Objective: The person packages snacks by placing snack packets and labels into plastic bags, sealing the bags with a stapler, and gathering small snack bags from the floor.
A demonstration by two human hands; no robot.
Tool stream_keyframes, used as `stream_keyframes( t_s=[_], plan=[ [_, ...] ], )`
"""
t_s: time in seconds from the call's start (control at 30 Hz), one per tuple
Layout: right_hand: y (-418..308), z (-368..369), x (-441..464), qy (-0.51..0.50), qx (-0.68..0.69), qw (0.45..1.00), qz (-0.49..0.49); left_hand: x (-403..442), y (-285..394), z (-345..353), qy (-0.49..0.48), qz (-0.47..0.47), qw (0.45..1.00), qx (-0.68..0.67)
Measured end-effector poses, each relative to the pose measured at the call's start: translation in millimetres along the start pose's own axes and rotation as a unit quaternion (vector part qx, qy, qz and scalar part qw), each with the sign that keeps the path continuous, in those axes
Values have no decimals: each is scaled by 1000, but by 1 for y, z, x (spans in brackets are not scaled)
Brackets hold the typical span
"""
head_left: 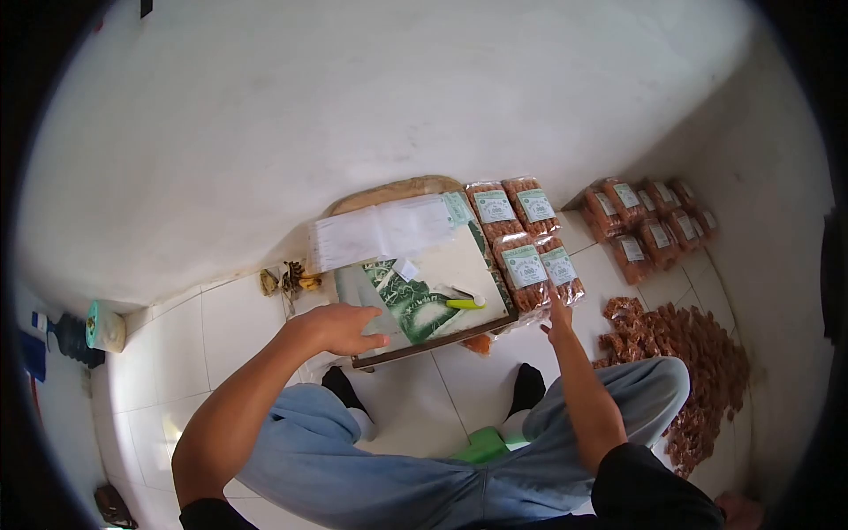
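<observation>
My left hand (340, 329) is over the near left edge of a low table with a green and white top (424, 309), its thumb and fingers apart and nothing in them. My right hand (557, 320) is at the near edge of a labelled clear pack of brown pieces (560, 270), with its thumb held away from the fingers; whether it touches the pack is hard to see. Beside that stands another labelled pack (525, 269), with two more behind. On the tabletop lie a stack of clear plastic bags (382, 233), a yellow-green tool (465, 303) and a small white packet (405, 268).
Several filled packs (658, 231) stand by the wall on the right. A heap of loose brown pieces (698, 375) covers the floor before them. Bananas (309, 282) lie left of the table. A white tub (106, 327) stands far left. Something green (483, 444) is between my feet.
</observation>
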State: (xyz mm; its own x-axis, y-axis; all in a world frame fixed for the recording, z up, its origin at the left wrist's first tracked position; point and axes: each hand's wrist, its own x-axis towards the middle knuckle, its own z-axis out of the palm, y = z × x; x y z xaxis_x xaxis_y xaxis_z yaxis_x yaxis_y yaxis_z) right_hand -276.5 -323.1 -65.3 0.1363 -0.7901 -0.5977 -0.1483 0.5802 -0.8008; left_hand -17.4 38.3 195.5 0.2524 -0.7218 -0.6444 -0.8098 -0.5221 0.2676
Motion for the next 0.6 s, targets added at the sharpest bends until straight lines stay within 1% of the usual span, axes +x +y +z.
stream_keyframes(
  t_s=[0.03,0.07,0.1,0.13,0.17,0.2,0.23,0.27,0.3,0.33,0.37,0.43,0.47,0.53,0.57,0.6],
  plan=[
    [-2,-2,19,83,-79,993,-34,-2,1,-1,2,6,1000,-8],
    [-3,-4,38,164,-158,971,-66,-1,-1,1,0,7,1000,-10],
    [-8,-5,50,241,-235,936,-98,0,-5,1,11,19,1000,-8],
    [-22,-3,46,240,-237,936,-97,1,-10,3,23,29,999,-6],
    [-37,-5,41,178,-376,897,-150,3,-14,6,21,27,999,-8],
    [-55,-8,31,111,-503,833,-200,7,-17,9,26,28,999,-8],
    [-68,-13,22,108,-504,833,-199,11,-22,13,30,27,999,-8],
    [-84,-18,11,-29,-611,743,-271,15,-25,17,30,23,999,-10],
    [-104,-21,-9,-165,-691,620,-334,20,-27,23,20,20,1000,1],
    [-130,-8,-61,-182,-821,401,-364,25,-30,28,10,16,1000,12],
    [-135,-8,-63,-187,-819,396,-370,31,-32,34,12,8,1000,8],
    [-138,-15,-60,-276,-865,185,-376,41,-30,46,-45,3,997,55],
    [-133,-12,-61,-280,-863,180,-380,43,-27,51,-45,-4,998,50],
    [-127,-4,-67,-295,-853,267,-339,46,-18,61,-86,-2,991,101],
    [-126,6,-68,-299,-851,263,-343,50,-15,67,-87,-9,992,96],
    [-126,23,-76,-304,-839,279,-355,56,-12,75,-103,9,988,114]
  ],
)
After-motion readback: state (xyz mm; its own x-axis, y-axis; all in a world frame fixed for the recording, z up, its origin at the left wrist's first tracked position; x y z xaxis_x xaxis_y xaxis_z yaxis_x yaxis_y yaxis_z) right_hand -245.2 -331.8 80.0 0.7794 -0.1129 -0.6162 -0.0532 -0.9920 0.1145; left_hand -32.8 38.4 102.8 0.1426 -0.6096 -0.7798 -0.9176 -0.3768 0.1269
